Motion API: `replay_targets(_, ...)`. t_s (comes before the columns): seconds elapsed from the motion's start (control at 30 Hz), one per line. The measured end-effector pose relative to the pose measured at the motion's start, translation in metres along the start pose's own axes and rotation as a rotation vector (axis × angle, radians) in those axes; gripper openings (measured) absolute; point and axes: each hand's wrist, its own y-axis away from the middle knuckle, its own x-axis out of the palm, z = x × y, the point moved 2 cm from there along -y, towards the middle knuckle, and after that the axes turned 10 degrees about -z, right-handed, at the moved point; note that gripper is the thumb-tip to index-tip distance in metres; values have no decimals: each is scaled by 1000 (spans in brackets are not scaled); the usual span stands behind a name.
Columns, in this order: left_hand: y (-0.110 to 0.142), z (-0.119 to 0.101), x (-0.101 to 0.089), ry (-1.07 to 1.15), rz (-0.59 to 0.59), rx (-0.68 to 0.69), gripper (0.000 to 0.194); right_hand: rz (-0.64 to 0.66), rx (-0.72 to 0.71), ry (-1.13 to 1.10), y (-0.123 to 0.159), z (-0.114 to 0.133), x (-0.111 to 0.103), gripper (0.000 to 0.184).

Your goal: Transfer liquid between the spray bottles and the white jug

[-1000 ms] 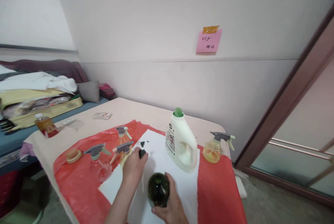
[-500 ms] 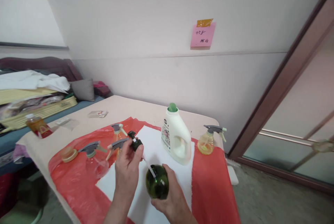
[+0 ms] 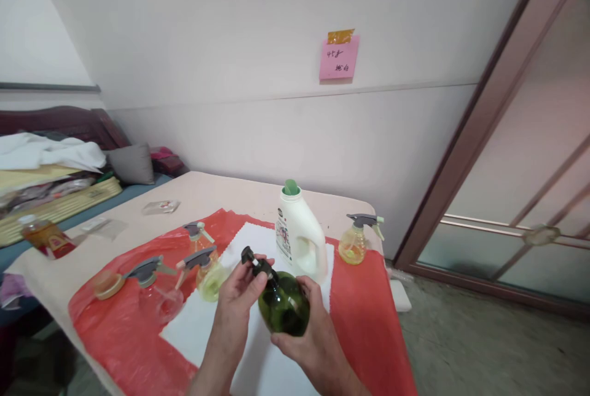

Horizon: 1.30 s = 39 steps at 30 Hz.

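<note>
My right hand (image 3: 310, 334) wraps round a round dark green bottle (image 3: 282, 305), held tilted above the white sheet (image 3: 258, 359). My left hand (image 3: 236, 297) pinches the black pump head (image 3: 253, 261) that sits at the bottle's neck. Just behind stands a white detergent jug (image 3: 298, 237) with a green cap.
Three spray bottles with grey triggers (image 3: 203, 264) stand left of my hands on the red plastic cover (image 3: 120, 328); another spray bottle (image 3: 356, 241) stands right of the jug. A small lid (image 3: 105, 284) and an amber bottle (image 3: 43, 237) lie further left. A sliding door frame (image 3: 465, 138) is on the right.
My left hand brought the pump head with its tube from the table to the green bottle and pushed the tube in. The right hand lifted and tilted the bottle.
</note>
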Motion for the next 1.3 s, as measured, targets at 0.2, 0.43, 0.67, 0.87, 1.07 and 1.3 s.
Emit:
replay_targets(0.2,6,6,4,91,70,-91,32,-48,-198,-75,-5,5,-25,78)
replay_targets(0.43,11,8,13,229,44,-176,32,208,251,-833,2,10,-27,47)
replay_targets(0.67,9,20,13,261,-268,-68,38,118,548,-1196,8,4,-6,39)
replay_targets(0.87,5,7,3,309,-288,-37,35,34,259,-981,9,1,0,84)
replay_targets(1.07,6,2,2,347,-230,-85,32,-55,-122,-662,6,-3,-8,75)
replay_targets(1.3,6,-3,2,318,-153,-92,29,-20,84,-743,9,4,-9,70)
